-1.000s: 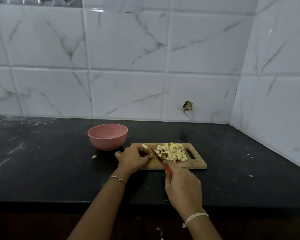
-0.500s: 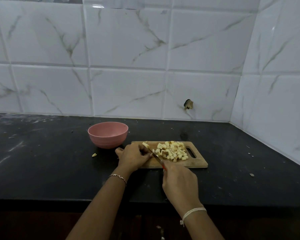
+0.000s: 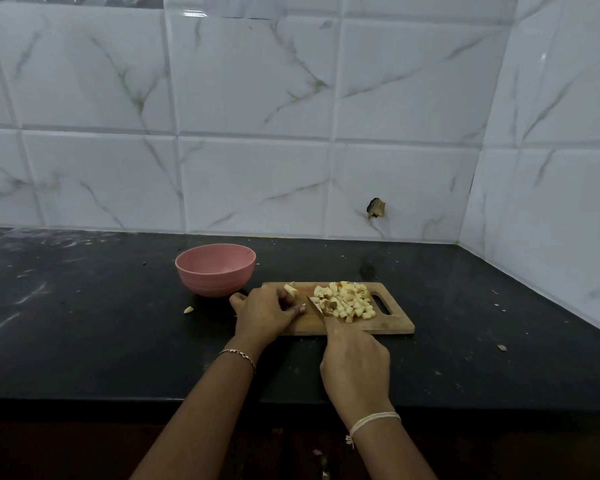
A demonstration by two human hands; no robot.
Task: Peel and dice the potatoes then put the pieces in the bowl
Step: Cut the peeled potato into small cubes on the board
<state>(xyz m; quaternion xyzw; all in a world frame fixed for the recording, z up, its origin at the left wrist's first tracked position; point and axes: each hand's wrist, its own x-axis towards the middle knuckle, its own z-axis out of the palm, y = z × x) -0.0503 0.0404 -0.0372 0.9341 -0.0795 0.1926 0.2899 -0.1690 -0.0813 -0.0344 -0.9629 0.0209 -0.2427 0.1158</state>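
The left grip [image 3: 267,313] curls round a potato piece [image 3: 290,289] at the cutting board's [image 3: 392,323] left end. The right grip [image 3: 355,362] clamps the knife [image 3: 315,306], its blade between that piece and the diced pile [image 3: 343,301].

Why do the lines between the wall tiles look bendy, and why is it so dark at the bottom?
In the head view the wide-angle lens bows the tile lines toward the edges; the light there is dim, so below the counter is nearly black; a small glare streak shines near the top edge; the diced potato looks slightly soft.
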